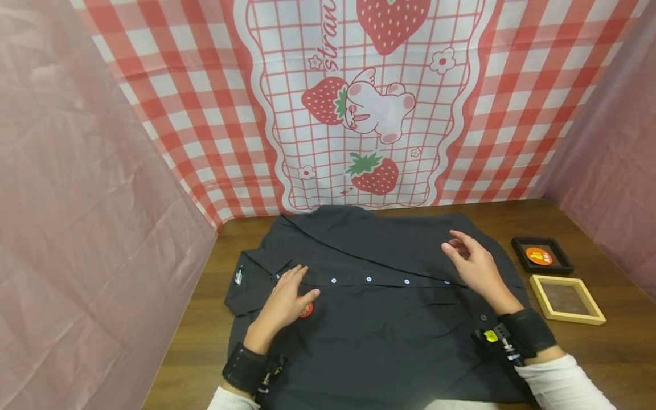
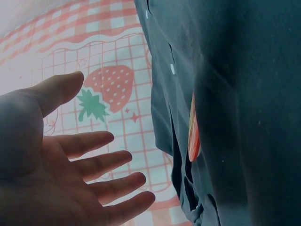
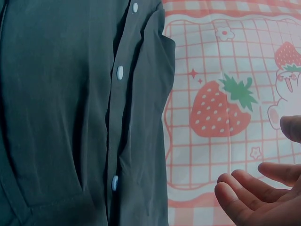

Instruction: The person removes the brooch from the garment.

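A dark grey buttoned shirt (image 1: 379, 336) lies spread out with its collar (image 1: 251, 282) to the left and a row of pale buttons across it. My left hand (image 1: 284, 299) hovers over or lightly meets the shirt near the collar; contact cannot be told. Its fingers are extended and hold nothing, as the left wrist view of the hand (image 2: 80, 179) confirms. Beside the thumb a round red badge (image 1: 306, 309) sits on the shirt, partly covered by the hand. Above the shirt's right part, my right hand (image 1: 476, 267) has loosely bent, empty fingers.
At the right on the wooden table (image 1: 195, 341) lie a black frame (image 1: 521, 259) with an orange round badge (image 1: 539, 256) inside and a light wooden frame (image 1: 541, 300). A red checked strawberry cloth (image 1: 333, 182) hangs behind; pink cloths (image 1: 102, 228) flank both sides.
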`<state>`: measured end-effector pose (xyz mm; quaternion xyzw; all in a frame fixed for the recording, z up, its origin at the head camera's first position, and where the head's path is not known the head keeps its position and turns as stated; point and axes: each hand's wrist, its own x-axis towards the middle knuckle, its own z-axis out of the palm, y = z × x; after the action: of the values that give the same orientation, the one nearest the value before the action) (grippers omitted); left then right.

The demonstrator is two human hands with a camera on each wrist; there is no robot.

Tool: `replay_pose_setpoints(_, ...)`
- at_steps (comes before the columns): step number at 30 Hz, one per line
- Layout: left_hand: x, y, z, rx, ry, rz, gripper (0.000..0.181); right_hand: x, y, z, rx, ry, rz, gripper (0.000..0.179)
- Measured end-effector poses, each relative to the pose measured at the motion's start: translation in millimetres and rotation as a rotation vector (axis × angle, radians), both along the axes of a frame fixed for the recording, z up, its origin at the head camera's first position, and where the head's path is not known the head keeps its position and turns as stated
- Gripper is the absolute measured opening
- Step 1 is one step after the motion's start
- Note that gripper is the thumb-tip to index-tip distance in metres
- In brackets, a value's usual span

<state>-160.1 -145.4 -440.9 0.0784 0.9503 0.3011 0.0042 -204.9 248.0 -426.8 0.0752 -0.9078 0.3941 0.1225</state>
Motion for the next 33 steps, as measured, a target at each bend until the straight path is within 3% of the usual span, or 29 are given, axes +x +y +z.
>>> replay_pose_setpoints(20, 4.4, -2.9, -1.5, -0.005, -0.032, -0.005, 0.065, -2.1, -27, -5.1, -0.036, -0.040, 0.040, 0.056)
replay_pose_setpoints(33, 4.3, -6.4, -1.0, 0.010, -0.001, -0.019, 0.075, -2.8, -38, -2.1, -0.057, -0.097, 0.077, 0.057)
